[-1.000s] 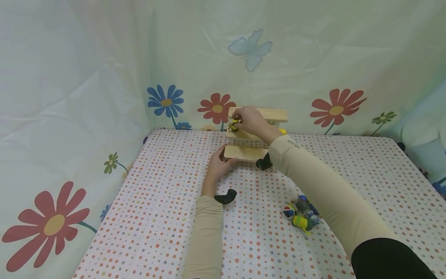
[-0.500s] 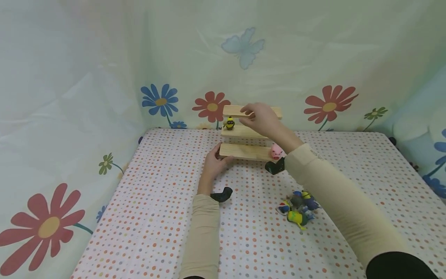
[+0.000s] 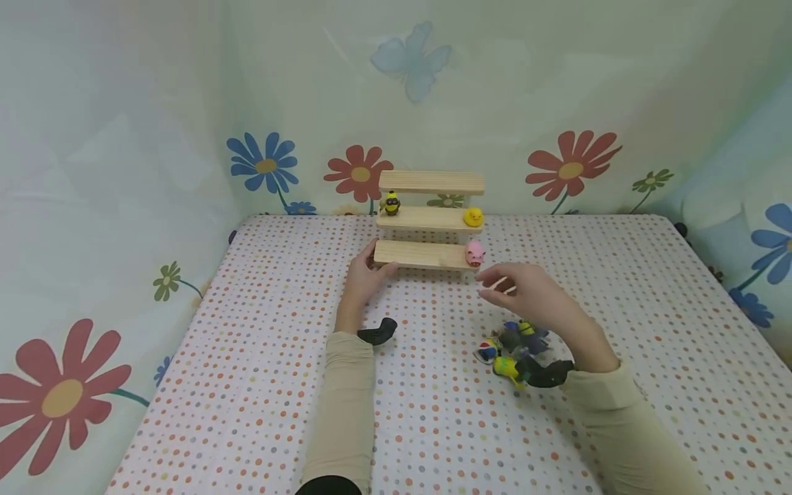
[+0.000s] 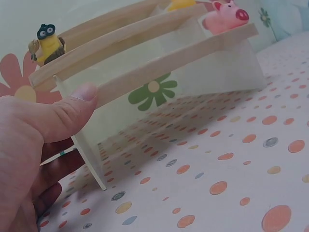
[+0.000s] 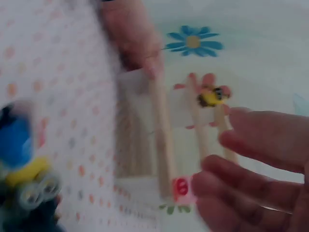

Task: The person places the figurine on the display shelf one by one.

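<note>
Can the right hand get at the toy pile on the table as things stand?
Probably yes. The right hand hovers empty, fingers relaxed, just above and behind the toy pile; nothing lies between them. The left hand holds the wooden shelf, clear of that path.

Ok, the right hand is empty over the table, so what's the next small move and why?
Probably lower the right hand onto the pile of small toys just beneath it and pinch one. The hand holds nothing, the wooden tiered shelf bears only three figures with free room, and the left hand grips the lowest board's end.
</note>
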